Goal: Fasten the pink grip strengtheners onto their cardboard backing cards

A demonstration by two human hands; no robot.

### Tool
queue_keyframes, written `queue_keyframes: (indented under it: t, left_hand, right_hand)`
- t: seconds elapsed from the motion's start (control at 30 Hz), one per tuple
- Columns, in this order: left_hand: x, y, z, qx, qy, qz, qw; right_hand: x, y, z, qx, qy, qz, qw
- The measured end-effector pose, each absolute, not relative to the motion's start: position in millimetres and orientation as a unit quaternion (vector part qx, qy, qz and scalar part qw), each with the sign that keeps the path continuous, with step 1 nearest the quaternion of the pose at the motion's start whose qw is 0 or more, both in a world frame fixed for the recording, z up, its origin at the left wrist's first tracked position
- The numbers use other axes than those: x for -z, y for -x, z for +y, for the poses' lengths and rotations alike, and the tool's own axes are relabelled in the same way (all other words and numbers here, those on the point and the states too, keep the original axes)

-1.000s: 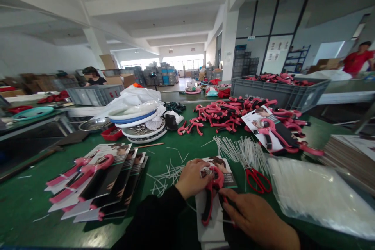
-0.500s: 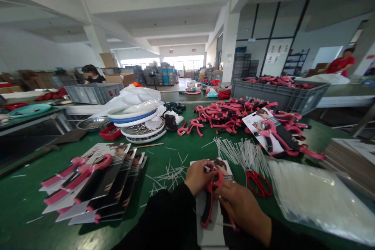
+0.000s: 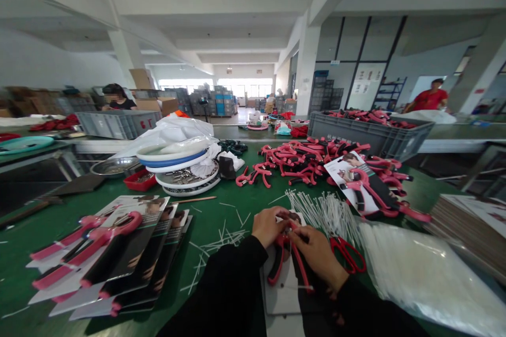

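Pink-and-black pliers (image 3: 281, 258) lie on a printed backing card (image 3: 282, 300) in front of me, handles spread toward me. My left hand (image 3: 270, 227) is closed around the head of the pliers near the top of the card. My right hand (image 3: 318, 255) comes in from the right, fingertips pinched together at the same head; what sits between them is hidden. A thin white cable tie crosses the card near the handle ends. Loose white cable ties (image 3: 223, 239) lie to the left, with a thicker bunch of cable ties (image 3: 324, 210) beyond my right hand.
Carded pliers (image 3: 118, 253) are stacked at left. Red-handled scissors (image 3: 348, 254) and a clear bag of cable ties (image 3: 427, 268) lie right, beside a card stack (image 3: 458, 231). Behind are a pliers heap (image 3: 304, 160), a grey crate (image 3: 367, 131) and stacked round trays (image 3: 185, 168). Two people are farther off.
My right hand has moved up from the handle to the head of the pliers. The handles now show more widely spread. The view has shifted slightly.
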State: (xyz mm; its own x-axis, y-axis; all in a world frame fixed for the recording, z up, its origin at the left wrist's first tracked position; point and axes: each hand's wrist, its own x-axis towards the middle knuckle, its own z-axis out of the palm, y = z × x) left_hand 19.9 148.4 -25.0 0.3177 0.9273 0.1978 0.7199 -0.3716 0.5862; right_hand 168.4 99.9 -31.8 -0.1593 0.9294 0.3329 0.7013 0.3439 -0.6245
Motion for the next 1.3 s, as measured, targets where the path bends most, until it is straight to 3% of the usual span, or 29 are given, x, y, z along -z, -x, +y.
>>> queue_keyframes:
  t: [0.3, 0.53, 1.3]
  left_hand:
    - [13, -11, 131, -0.247, -0.774, 0.565, 0.143]
    - [5, -14, 124, -0.224, -0.765, 0.594, 0.107]
    - [11, -15, 117, -0.291, -0.790, 0.513, 0.170]
  right_hand:
    - [39, -169, 85, -0.203, 0.522, -0.724, 0.403]
    - [42, -172, 64, -0.203, 0.476, -0.759, 0.395]
    - [32, -163, 86, -0.267, 0.558, -0.659, 0.428]
